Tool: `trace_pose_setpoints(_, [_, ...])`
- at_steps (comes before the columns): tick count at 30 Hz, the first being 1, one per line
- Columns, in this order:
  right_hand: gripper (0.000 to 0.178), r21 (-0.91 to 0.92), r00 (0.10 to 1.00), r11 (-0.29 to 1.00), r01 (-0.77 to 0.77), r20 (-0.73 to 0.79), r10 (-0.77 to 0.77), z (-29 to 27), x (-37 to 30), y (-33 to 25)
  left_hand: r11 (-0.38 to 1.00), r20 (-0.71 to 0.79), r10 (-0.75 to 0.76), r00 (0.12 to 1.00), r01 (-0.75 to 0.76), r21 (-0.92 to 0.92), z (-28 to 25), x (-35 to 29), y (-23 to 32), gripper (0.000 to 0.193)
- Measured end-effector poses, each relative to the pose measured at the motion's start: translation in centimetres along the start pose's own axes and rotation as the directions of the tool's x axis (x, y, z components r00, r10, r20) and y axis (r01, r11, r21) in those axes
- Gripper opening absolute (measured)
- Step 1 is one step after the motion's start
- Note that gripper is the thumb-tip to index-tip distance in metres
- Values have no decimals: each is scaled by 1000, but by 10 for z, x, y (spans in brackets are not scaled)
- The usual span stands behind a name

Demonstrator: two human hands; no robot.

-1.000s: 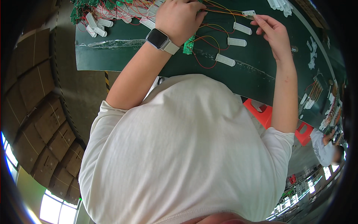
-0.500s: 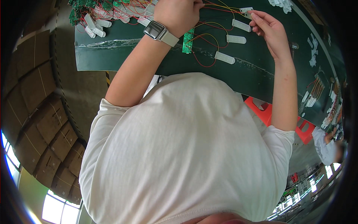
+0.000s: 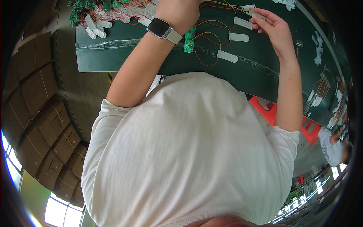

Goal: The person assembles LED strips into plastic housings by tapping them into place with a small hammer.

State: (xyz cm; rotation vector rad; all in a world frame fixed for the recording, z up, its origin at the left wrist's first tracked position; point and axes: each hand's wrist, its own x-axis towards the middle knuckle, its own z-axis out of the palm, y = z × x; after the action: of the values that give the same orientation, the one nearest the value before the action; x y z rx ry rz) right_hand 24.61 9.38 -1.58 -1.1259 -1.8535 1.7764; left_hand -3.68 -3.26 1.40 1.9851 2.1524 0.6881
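Note:
My right hand (image 3: 275, 31) pinches a small white plastic strip (image 3: 249, 12) between thumb and fingertips; red and yellow wires run toward it from the left. My left hand (image 3: 178, 13), wearing a watch on its wrist, is at the top edge with fingers curled. Those fingers are mostly cut off, so what they grip is hidden. Partly below this hand lies a green circuit board (image 3: 189, 41). Thin wires lead from the board's area to white plastic strips lying between my hands, among them an upper one (image 3: 243, 23), a middle one (image 3: 238, 37) and a lower one (image 3: 227, 56).
A heap of circuit boards (image 3: 80, 10), wires and white strips (image 3: 99, 31) covers the table's far left. Wired pieces (image 3: 317, 99) lie on the right of the dark green table (image 3: 113, 60). Red stools (image 3: 264, 110) stand below its edge; cardboard boxes (image 3: 34, 79) are stacked left. Another person (image 3: 329, 149) is at far right.
My left hand has shifted slightly up and left, more of it leaving the picture. My right hand keeps its pinch, and the held strip now shows more clearly, tilted down to the right.

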Motion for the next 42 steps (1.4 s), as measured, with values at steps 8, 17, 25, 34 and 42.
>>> trace_pose_setpoints(8, [26, -1, 992, 993, 119, -51, -119, -4, 0, 16, 1000, 18, -13, 1000, 13, -6, 1, 0, 1, 12])
trace_pose_setpoints(17, [29, 39, 993, 992, 119, -19, -119, -2, 0, 15, 999, 48, -47, 998, 45, 25, 2, 0, 2, 12])
trace_pose_setpoints(25, [30, 90, 996, 993, 78, -46, -74, -3, 6, 23, 979, -10, 175, 984, -173, 108, 4, 6, 20, 16])
trace_pose_setpoints(34, [30, 111, 987, 983, 146, -81, -138, 2, 1, 29, 960, 122, 226, 967, -242, 142, 17, 22, 34, 17])
trace_pose_setpoints(42, [29, 74, 975, 979, 192, -132, -181, 11, -4, 25, 944, 180, 330, 927, -330, -30, 15, 37, 38, 16])
